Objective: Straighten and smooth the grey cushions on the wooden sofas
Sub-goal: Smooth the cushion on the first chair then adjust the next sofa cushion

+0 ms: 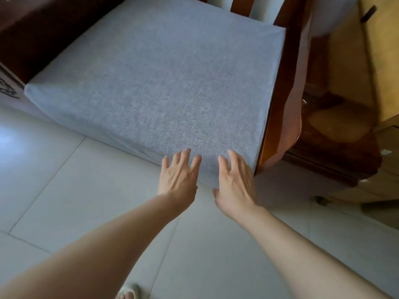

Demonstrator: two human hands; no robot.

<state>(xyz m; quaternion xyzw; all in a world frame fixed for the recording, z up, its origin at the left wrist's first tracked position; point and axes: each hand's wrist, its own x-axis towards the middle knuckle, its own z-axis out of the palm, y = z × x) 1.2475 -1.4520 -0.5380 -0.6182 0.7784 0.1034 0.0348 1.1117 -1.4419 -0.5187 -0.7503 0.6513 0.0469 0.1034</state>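
Both hands, left hand (179,175) and right hand (234,182), lie spread flat at the grey cushion (155,83)'s front corner, where a hard push may skew it.

- My left hand (179,175) reaches forward, palm down, fingers straight and slightly spread.
- My right hand (234,182) lies just beside it, palm down, fingers straight and close together, thumb out to the side.
- Both my forearms are bare and stretch out ahead, converging toward the hands.
- Neither hand grips anything.
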